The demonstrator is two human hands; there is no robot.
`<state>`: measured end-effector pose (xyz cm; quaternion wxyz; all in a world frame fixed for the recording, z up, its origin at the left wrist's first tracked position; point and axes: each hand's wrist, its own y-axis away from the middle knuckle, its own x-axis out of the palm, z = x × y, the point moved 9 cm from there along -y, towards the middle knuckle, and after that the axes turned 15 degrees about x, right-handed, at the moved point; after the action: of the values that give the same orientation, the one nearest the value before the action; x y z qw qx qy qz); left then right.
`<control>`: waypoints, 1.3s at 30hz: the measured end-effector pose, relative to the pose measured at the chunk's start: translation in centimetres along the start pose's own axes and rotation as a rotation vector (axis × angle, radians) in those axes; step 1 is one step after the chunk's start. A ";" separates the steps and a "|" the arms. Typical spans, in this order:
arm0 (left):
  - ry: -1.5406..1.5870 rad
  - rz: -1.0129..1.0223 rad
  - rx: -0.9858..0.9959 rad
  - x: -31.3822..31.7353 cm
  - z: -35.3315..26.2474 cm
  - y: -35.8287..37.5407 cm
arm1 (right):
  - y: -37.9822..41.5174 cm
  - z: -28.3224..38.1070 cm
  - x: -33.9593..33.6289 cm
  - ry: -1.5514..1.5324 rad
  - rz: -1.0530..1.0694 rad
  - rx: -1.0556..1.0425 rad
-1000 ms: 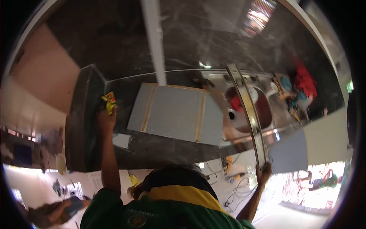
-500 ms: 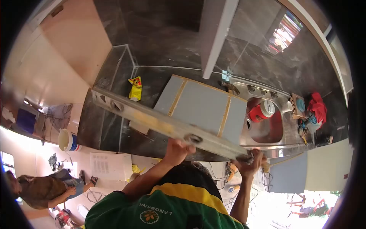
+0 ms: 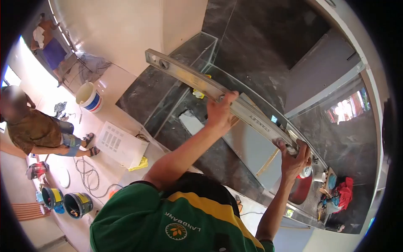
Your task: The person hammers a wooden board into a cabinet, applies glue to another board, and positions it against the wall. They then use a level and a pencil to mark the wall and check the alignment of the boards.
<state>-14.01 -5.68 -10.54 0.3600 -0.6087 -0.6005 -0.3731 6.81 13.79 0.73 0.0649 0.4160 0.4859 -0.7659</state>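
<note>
A long metal spirit level (image 3: 189,77) slants over the dark tiled countertop (image 3: 210,157). My left hand (image 3: 221,111) is closed around its middle, beside the round vial opening. Near the level's right end, my right hand (image 3: 295,156) grips it with bent fingers. Beneath the level lies a grey panel (image 3: 247,145) with tan strips, partly hidden by the level and my left hand. A yellow packet (image 3: 198,93) shows just below the level's left part. To the left of the panel is a pale flat piece (image 3: 192,122) on the counter.
At the right are a sink (image 3: 303,191), a white cup (image 3: 320,177) and a red cloth (image 3: 345,194). A person (image 3: 37,128) stands at the left near a white bucket (image 3: 88,97); another person (image 3: 49,44) is farther back. Black buckets (image 3: 78,205) and cables lie on the floor.
The view has turned and shifted. Both hands have moved the level away from the counter's front edge, across the panel toward the back wall. My left hand now wraps its middle.
</note>
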 end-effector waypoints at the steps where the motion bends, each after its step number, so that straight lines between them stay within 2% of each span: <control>1: -0.008 -0.022 0.004 -0.3 -0.2 -0.9 | -0.9 -0.9 0.4 -0.075 0.053 0.063; 4: -0.101 -0.116 -0.044 -1.2 0.4 -2.7 | -2.6 -2.2 2.2 -0.397 0.209 0.175; 5: -0.093 -0.075 -0.058 -0.8 0.7 -3.4 | -2.9 -2.3 3.0 -0.454 0.280 0.247; 7: -0.077 0.001 -0.044 0.2 0.7 -4.2 | -3.2 -2.4 4.3 -0.592 0.305 0.251; 10: -0.091 0.047 -0.011 0.7 0.2 -5.4 | -3.5 -2.6 5.6 -0.598 0.283 0.301; 12: -0.099 0.052 -0.002 0.5 0.5 -5.9 | -3.5 -2.7 6.7 -0.623 0.381 0.414; 14: -0.112 0.047 -0.007 0.1 0.8 -6.3 | -3.5 -2.8 7.3 -0.643 0.387 0.423; 16: -0.133 0.048 -0.001 0.1 0.9 -6.2 | -3.1 -3.1 8.6 -0.614 0.450 0.421; 22: -0.120 0.055 0.013 0.4 1.0 -6.2 | -3.9 -2.5 8.6 -0.682 0.415 0.347; 39: -0.087 0.049 0.037 1.7 1.1 -6.2 | -4.1 -3.1 8.6 -0.643 0.460 0.390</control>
<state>-20.21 -3.83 -9.59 0.3537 -0.6322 -0.6074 -0.3262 0.98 21.03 -3.01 0.3019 0.2583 0.1819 -0.8995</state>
